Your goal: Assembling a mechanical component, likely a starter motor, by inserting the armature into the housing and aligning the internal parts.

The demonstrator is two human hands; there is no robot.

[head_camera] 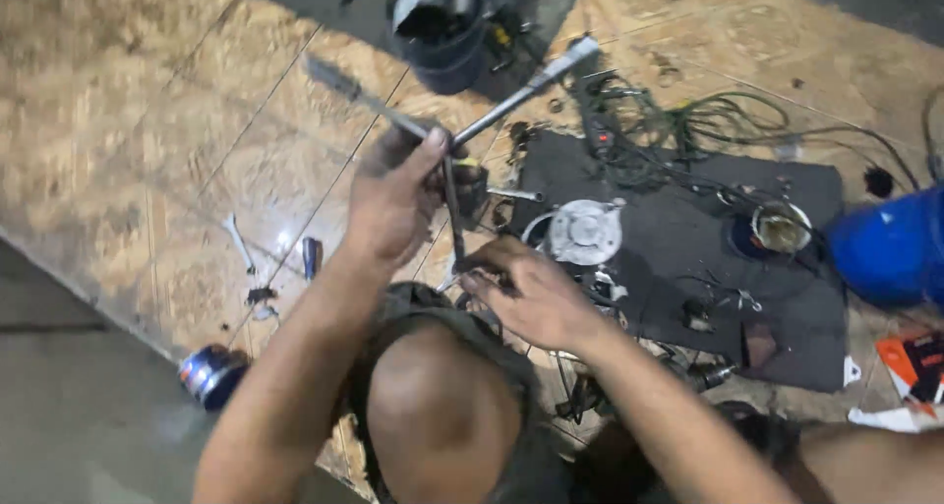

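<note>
While my left hand point(393, 201) is clenched round the hub of the T-shaped socket wrench point(447, 145), thumb pressed over the point where its two arms meet, I hold the downward shaft steady, because everything depends on that shaft standing square on whatever it engages below. My right hand point(531, 293) is closed lower on the same tool, fingers curled about the bottom of the shaft and the small part under it; what that part is I cannot tell, since my fingers cover it. To do this well, I judge the lower hand should guide and seat the socket while the upper hand gives the turn, keeping the pressure straight down the shaft so it does not ride off. The crossbar runs out from my upper grip to both sides, one arm towards the dark bucket point(442, 27) beyond, the other out over the bare tiled floor point(128, 120), so I want the sweep clear of that bucket. Just past my lower hand, on the black mat point(787, 297), lies a round metal cover point(585, 232); farther along the mat stands a small open tin point(780, 229), with green wires point(718, 120) beyond it and a blue container point(890, 248) at the far edge. My knee point(438, 406) sits directly beneath both grips, which gives me something to brace against.
</note>
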